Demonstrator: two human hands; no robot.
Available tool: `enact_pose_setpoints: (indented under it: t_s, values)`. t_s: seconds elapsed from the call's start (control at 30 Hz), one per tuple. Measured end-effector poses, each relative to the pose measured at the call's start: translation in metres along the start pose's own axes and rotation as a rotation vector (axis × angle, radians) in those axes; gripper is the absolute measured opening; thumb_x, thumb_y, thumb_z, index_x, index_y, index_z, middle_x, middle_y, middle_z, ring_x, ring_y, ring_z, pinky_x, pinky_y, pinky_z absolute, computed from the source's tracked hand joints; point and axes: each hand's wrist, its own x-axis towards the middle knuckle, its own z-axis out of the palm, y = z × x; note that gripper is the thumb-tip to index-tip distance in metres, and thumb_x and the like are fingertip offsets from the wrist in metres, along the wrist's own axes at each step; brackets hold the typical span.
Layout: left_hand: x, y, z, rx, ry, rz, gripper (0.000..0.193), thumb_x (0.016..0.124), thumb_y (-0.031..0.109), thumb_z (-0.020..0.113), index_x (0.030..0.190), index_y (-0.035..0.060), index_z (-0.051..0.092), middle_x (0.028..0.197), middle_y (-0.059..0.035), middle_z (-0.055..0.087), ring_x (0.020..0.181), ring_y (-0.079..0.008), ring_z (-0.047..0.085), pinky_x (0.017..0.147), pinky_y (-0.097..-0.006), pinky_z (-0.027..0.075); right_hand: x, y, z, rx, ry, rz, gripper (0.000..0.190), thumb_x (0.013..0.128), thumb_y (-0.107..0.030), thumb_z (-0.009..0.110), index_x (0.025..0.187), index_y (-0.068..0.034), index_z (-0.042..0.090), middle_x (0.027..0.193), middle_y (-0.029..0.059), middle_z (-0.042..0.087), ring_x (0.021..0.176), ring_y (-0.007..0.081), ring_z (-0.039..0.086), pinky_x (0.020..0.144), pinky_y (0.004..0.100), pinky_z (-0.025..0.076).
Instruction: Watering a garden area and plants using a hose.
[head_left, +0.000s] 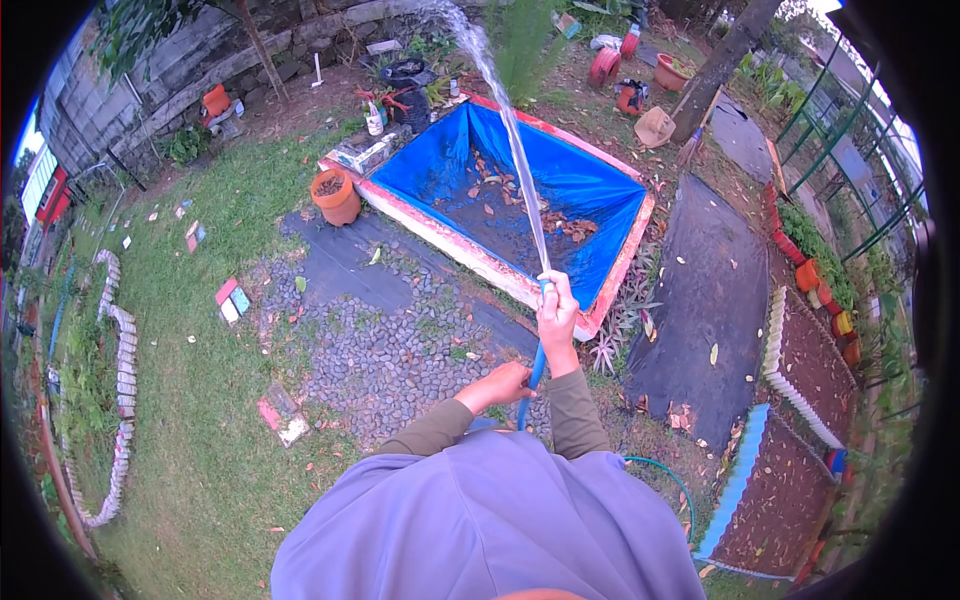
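Note:
My right hand (558, 319) is closed around the upper end of a blue garden hose (536, 369), its fingers near the mouth. Lower down, my left hand (501, 386) grips the same hose. A stream of water (514, 142) shoots up and away from the hose end, passing in the picture over a rectangular pond lined with blue tarpaulin (427, 161). Brown leaves (566, 225) and dark dirt lie on the liner. The pond's low rim (450, 247) has worn red and white paint.
A terracotta pot (335, 196) stands at the pond's left corner. Grey pebbles (375, 352) and black ground sheet (697, 300) lie around me. A green hose (675, 484) curves at my right. A tree trunk (724, 64) and broom (691, 146) are beyond.

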Motion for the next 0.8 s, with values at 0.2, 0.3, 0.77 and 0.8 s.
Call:
enact_pose_setpoints:
  t_s: [0.2, 0.3, 0.77, 0.8]
  values:
    - [-0.001, 0.023, -0.015, -0.061, 0.106, 0.041, 0.022, 0.075, 0.021, 0.069, 0.085, 0.0023, 0.061, 0.074, -0.0162, 0.063, 0.072, -0.0327, 0.062, 0.062, -0.0408, 0.047, 0.016, -0.018, 0.008, 0.055, -0.032, -0.030, 0.018, 0.092, -0.008, 0.037, 0.098, -0.006, 0.053, 0.057, -0.0063, 0.037, 0.046, 0.0001, 0.031, 0.040, 0.0183, 0.024]
    - [0.005, 0.030, -0.023, -0.064, 0.221, 0.065, 0.023, 0.076, 0.020, 0.068, 0.088, 0.0015, 0.059, 0.074, -0.0166, 0.063, 0.072, -0.0334, 0.062, 0.061, -0.0408, 0.046, 0.031, -0.031, 0.013, 0.119, -0.076, -0.045, 0.018, 0.092, -0.008, 0.037, 0.099, -0.006, 0.053, 0.057, -0.0059, 0.038, 0.046, 0.0002, 0.031, 0.040, 0.0184, 0.024]
    - [0.007, 0.031, -0.027, -0.116, 0.190, 0.062, 0.020, 0.079, 0.012, 0.064, 0.092, -0.0019, 0.058, 0.079, -0.0180, 0.065, 0.077, -0.0291, 0.066, 0.066, -0.0372, 0.049, 0.038, -0.032, 0.009, 0.008, -0.003, -0.065, 0.019, 0.091, -0.006, 0.035, 0.098, -0.006, 0.054, 0.057, -0.0056, 0.036, 0.048, 0.0014, 0.033, 0.041, 0.0198, 0.026]
    - [0.008, 0.029, -0.023, -0.111, 0.160, 0.063, 0.020, 0.079, 0.012, 0.064, 0.093, -0.0013, 0.058, 0.080, -0.0180, 0.065, 0.078, -0.0292, 0.066, 0.066, -0.0375, 0.049, 0.036, -0.028, 0.004, 0.004, 0.028, -0.043, 0.019, 0.091, -0.007, 0.035, 0.098, -0.006, 0.053, 0.057, -0.0057, 0.036, 0.048, 0.0012, 0.033, 0.041, 0.0192, 0.026]
